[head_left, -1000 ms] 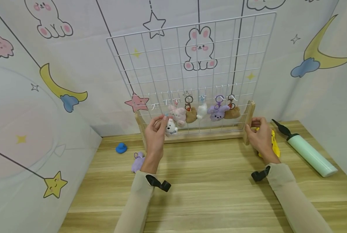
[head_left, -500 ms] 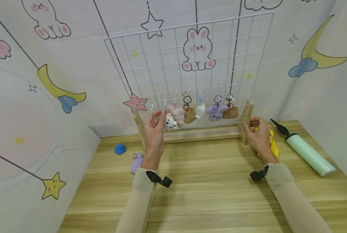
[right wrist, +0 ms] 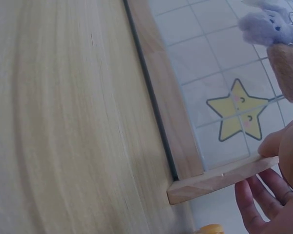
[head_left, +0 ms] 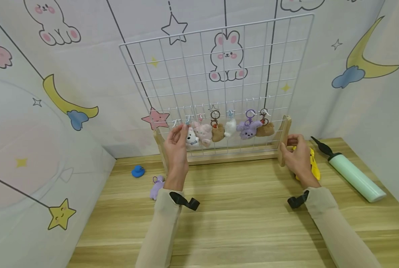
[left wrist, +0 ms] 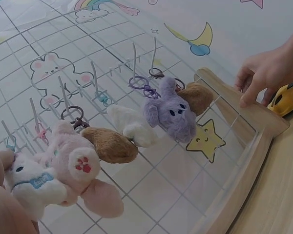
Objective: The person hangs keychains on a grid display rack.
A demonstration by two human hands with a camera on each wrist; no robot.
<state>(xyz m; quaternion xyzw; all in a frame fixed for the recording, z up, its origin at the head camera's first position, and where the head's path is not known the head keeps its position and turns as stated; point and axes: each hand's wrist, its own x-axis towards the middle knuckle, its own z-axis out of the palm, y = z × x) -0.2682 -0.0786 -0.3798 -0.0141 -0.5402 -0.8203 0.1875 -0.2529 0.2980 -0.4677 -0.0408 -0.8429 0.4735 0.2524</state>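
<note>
My left hand [head_left: 176, 150] pinches a white plush dog keychain [head_left: 191, 138] at its top, in front of the white wire grid [head_left: 216, 85]. In the left wrist view its teal ring [left wrist: 10, 143] is at a hook, and a blue bow shows at its neck. A pink plush keychain [left wrist: 71, 158] hangs right beside it. Farther right hang a brown one [head_left: 218, 132], a white one [head_left: 230, 127], a purple one [head_left: 248, 129] and another brown one [head_left: 265, 129]. My right hand [head_left: 298, 154] grips the grid's wooden side post [right wrist: 219, 179], thumb on one face and fingers on the other.
On the wooden table [head_left: 226, 219], a blue rubber duck [head_left: 138, 171] and a purple plush keychain [head_left: 157, 188] lie left of the stand. A yellow toy car [head_left: 314, 165] sits behind my right hand. A mint-green hand pump [head_left: 357, 178] lies at the right.
My left hand has moved slightly up and left with the white plush dog, whose blue ring now shows at the hook. My right hand stays on the post.
</note>
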